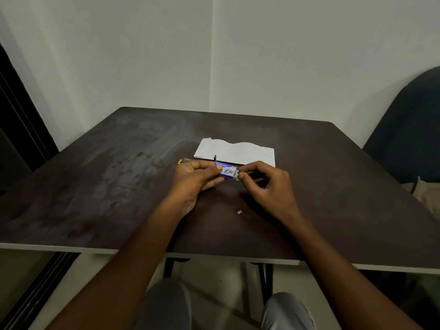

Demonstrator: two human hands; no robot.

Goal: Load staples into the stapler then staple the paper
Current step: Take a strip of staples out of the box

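A small blue staple box (225, 171) is gripped in the left hand (195, 178), thumb on top and fingers beneath, and is held just above the dark table (119, 186) so that its open end is turned toward the right hand (266, 184). That end is met by the pinched thumb and forefinger of the right hand, while the remaining fingers are curled loosely; a strip of staples seems to be being drawn from the inner tray, though the strip itself is too small to be made out with certainty. The box is probably steadied this way so that the tray can be slid out without the contents being spilled. Just beyond the box, the white paper (235, 152) is laid flat, kept within easy reach for the later stapling. To the left of the box, behind the left hand, a yellow and dark object (183, 161) is partly hidden; it is judged to be the stapler, not yet picked up. Nearer the person than the box, a tiny pale scrap (239, 212) is left on the table, possibly a loose bit of staples. Loading is judged not yet begun.
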